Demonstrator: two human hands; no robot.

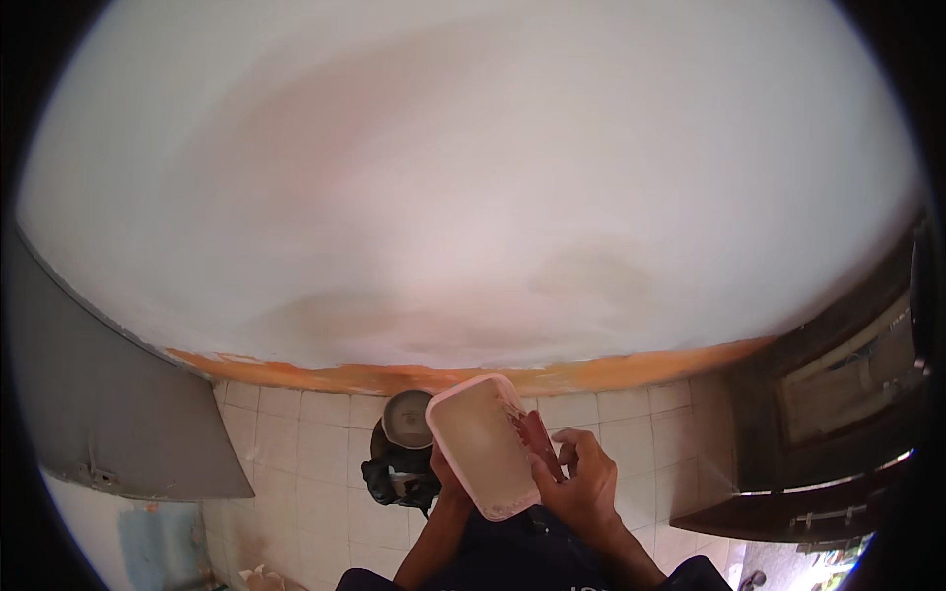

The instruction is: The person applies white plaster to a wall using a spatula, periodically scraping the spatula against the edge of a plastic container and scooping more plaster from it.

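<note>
A shallow rectangular tub (485,445) with a pink rim is held up in front of me, tilted. Its inside looks beige, with whitish smears along the right side. My left hand (449,475) grips the tub at its left side; most of those fingers are hidden behind it. In my right hand (583,485) is a flat reddish-brown blade-like piece (538,443), pinched between thumb and fingers. The piece lies against the tub's right rim. Whether it has a handle cannot be made out.
Ahead rises a white wall (473,177) with dull patches and an orange strip (325,378) at its foot. A round grey pan (407,419) sits on a dark object (394,473) on the tiled floor (301,443). A grey door (118,394) stands left, a dark wooden door (838,394) right.
</note>
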